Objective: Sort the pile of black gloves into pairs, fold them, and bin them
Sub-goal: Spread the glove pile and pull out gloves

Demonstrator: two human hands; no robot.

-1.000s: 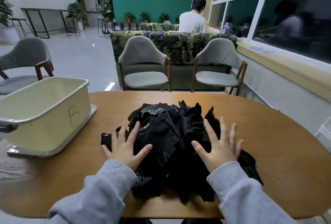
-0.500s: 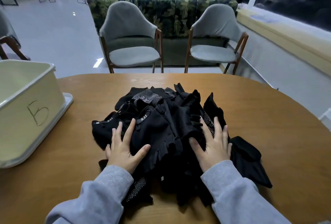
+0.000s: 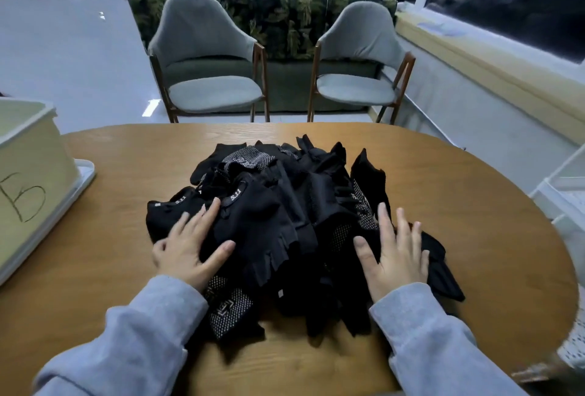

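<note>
A: At the far left edge of the wooden table (image 3: pixel 443 193) sits the cream bin (image 3: pixel 28 180), marked with a handwritten letter, standing on a white tray (image 3: pixel 83 178). Nothing shows in it, though most of its inside is out of view.

B: And just right of it?

A: The left hand (image 3: pixel 186 245), fingers straight and spread, lying flat on the near-left side of the pile of black gloves (image 3: pixel 285 228). It grasps nothing. Its fingertips touch a glove with a "5.11" cuff label (image 3: pixel 235 196).

B: How would those gloves handle?

A: Light, soft and floppy, I'd judge (thin fabric, some with dotted grip palms). They are tangled and overlapping, so pulling one may drag its neighbours. A cuff looks like the best place to take hold, since the labelled cuffs lie on top and help matching.

B: Where does the pile sit?

A: Mid-table, near the person, heaped between and under both hands, well apart from the bin.

B: The other hand?

A: The right hand (image 3: pixel 395 253) rests on the near-right side of the pile, fingers straight and slightly apart, also holding nothing. A loose glove (image 3: pixel 443 275) sticks out just right of it.

B: Beyond the table?

A: Two grey chairs, a leaf-patterned sofa, and a person in white seated behind it.
</note>
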